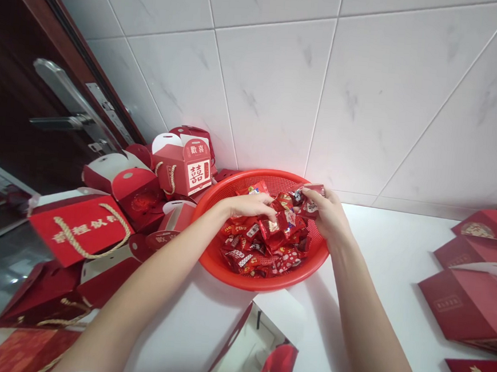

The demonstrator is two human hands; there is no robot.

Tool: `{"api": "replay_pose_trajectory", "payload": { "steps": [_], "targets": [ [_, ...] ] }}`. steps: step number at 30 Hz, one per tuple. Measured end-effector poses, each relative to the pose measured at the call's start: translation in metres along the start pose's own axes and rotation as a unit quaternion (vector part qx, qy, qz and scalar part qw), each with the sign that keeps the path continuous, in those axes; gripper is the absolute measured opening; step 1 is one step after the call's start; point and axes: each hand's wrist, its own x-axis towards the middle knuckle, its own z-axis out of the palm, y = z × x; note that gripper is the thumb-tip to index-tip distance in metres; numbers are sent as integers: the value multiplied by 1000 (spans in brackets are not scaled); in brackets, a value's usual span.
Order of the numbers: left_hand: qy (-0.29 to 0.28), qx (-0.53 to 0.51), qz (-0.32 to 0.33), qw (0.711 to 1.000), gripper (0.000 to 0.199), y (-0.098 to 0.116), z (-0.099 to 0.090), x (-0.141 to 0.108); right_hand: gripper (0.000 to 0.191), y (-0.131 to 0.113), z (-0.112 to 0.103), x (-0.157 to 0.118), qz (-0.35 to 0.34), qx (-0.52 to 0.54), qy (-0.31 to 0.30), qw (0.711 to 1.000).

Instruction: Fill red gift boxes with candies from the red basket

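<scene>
A red plastic basket (pixel 258 285) full of red wrapped candies (pixel 249 260) stands on the white table against the wall. My left hand (pixel 252 205) reaches over its left side, fingers bent down and closed on a wrapped candy (pixel 273 227) on top of the pile. At the right rim, my right hand (pixel 327 214) pinches a dark red candy packet (pixel 313 198) between thumb and fingers. Below the basket, between my forearms, an open gift box (pixel 242 346) with a white inside and a red ribbon handle (pixel 279 369) is partly cut off by the frame's lower edge.
Several red gift boxes with rope handles (pixel 87 233) crowd the left side, one with a white label (pixel 184 166) near the wall. More red boxes (pixel 469 303) line the right edge. A white tiled wall (pixel 273 96) rises behind; a dark door with a metal handle (pixel 64 117) is at upper left.
</scene>
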Motion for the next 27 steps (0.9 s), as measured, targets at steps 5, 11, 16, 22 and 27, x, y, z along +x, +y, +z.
{"api": "replay_pose_trajectory", "payload": {
  "steps": [5, 11, 16, 22, 27],
  "targets": [
    [-3, -2, 37, 999, 25, 1, -5, -3, 22, 1, -1, 1, -2, 6, -4, 1000],
    [16, -80, 94, 992, 28, -5, -8, -2, 19, 0, -1, 1, 15, 23, -11, 1000],
    [77, -104, 122, 984, 37, -4, -7, 0, 16, 0, -2, 4, 18, 55, -2, 998],
    [129, -136, 150, 971, 39, 0, -5, 0, 9, -1, -3, 9, 39, 116, 29, 992],
    [170, -146, 152, 963, 45, -3, -5, 3, 6, -1, -3, 9, 39, 125, 18, 991]
  ]
}}
